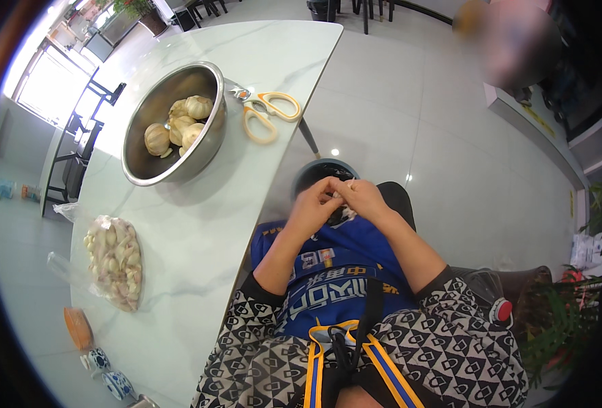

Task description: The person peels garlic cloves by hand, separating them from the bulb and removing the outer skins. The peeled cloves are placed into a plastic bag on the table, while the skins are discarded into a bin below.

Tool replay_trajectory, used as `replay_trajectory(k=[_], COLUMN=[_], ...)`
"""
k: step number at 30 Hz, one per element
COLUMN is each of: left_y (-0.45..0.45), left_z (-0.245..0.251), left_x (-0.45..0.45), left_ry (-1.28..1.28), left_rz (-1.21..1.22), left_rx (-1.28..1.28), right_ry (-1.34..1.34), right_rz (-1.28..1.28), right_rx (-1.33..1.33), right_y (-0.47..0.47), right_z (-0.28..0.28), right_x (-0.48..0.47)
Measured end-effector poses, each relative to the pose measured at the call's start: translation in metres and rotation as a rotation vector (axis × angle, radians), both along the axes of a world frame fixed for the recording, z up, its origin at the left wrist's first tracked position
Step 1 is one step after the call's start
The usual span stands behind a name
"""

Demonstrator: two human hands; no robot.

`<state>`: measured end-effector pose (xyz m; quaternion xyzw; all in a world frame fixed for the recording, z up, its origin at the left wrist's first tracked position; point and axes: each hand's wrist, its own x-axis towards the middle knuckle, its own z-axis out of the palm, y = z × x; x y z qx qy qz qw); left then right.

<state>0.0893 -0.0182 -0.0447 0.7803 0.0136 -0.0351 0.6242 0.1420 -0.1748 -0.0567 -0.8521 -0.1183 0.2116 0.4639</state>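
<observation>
My left hand [312,206] and my right hand [365,200] meet over a bin [349,164] lined with a black bag. Their fingertips pinch a small whitish piece of garlic [337,195], mostly hidden by the fingers. Pale scraps of garlic skin [350,212] show just below my hands. On the table to the left, a stainless steel bowl [211,148] contains several whole garlic bulbs [157,139]. Scissors with cream and orange handles [260,115] lie beside it. Nearer to me on the table, a clear plastic bag [115,262] is full of loose garlic cloves.
The white marbled table [194,239] runs along my left side. An orange container [77,328] and blue-and-white ceramic pieces [117,384] stand at its far left edge. To my right are a clear plastic bottle with a red cap [501,309] and a leafy plant [561,316].
</observation>
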Motion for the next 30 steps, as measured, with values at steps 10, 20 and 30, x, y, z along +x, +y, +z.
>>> replay_trajectory(k=[10,20,30], left_y=[0.014,0.016,0.017], left_z=[-0.005,-0.001,-0.004], left_x=[-0.015,-0.019,-0.021], left_ry=[0.092,0.18,0.231], left_rz=[0.137,0.068,0.091], left_rx=[-0.297,-0.639,-1.129], right_ry=[-0.035,0.261,0.305], right_rz=[-0.128,-0.192,-0.065], right_rx=[0.28,0.494,0.275], right_y=[0.008,0.007,0.007], right_z=[0.019,0.022,0.043], right_x=[-0.015,-0.016,-0.019])
